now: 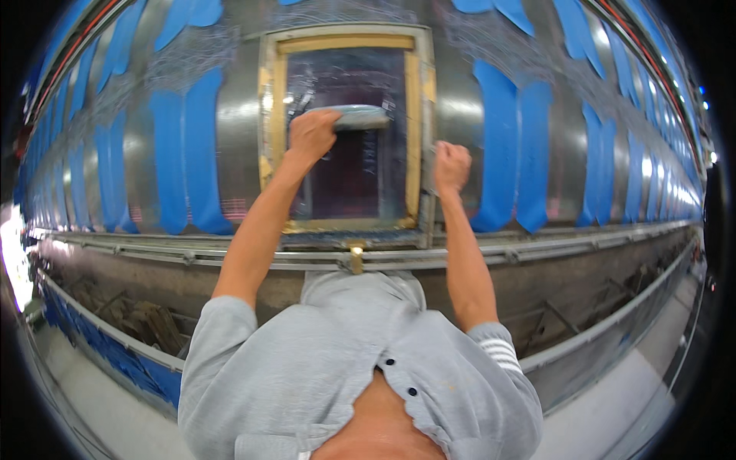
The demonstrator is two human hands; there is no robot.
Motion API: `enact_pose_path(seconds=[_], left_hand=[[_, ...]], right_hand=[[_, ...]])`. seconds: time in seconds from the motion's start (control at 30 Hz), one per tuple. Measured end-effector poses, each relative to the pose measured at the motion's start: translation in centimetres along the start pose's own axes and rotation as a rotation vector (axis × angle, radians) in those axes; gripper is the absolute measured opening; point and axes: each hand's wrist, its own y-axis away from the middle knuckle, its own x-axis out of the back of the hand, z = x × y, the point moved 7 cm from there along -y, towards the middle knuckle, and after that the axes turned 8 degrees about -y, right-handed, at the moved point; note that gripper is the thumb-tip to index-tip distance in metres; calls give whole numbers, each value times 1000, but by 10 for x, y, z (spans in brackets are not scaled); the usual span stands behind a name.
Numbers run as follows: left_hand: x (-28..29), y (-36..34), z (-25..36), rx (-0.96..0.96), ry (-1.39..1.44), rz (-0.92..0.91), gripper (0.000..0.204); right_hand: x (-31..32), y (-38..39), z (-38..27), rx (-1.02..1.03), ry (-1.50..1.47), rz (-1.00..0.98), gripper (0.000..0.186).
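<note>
A wooden-framed printing screen (418, 107) with dark mesh lies on a long shiny metal table. My left hand (310, 134) is shut on a grey squeegee (360, 116) that lies across the mesh in the upper half of the screen. My right hand (452, 166) is closed on the right edge of the frame, about midway down. Both forearms reach up from my grey shirt at the bottom of the view.
Blue fabric pieces (188, 146) lie in rows on the metal table (238, 123) left and right of the screen (510, 146). A metal rail (537, 249) runs along the table's near edge, with a trough of scrap (146, 318) below it.
</note>
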Motion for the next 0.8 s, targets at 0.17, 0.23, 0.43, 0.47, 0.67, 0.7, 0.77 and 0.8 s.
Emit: enact_pose_path(seconds=[0.17,0.23,0.43,0.47,0.67,0.7,0.77,0.8], left_hand=[[0,-96,-26,62,-97,-409,31],[2,-116,-30,48,-95,-433,32],[-18,-137,-43,50,-74,-426,31],[-17,-123,-40,49,-74,-348,31],[-5,36,9,68,-13,-350,32],[-4,69,20,78,27,-325,33],[3,124,45,82,86,-378,37],[5,147,54,82,113,-361,39]], right_hand=[[25,-52,-124,586,-117,167,41],[15,-80,-212,738,-240,-193,45],[-98,-111,-243,734,304,-673,27],[-107,-102,-234,738,319,-664,23],[-65,46,-185,907,171,-507,13],[-54,74,-175,871,135,-538,14],[-40,126,-152,796,115,-635,14],[-32,147,-145,782,111,-648,14]])
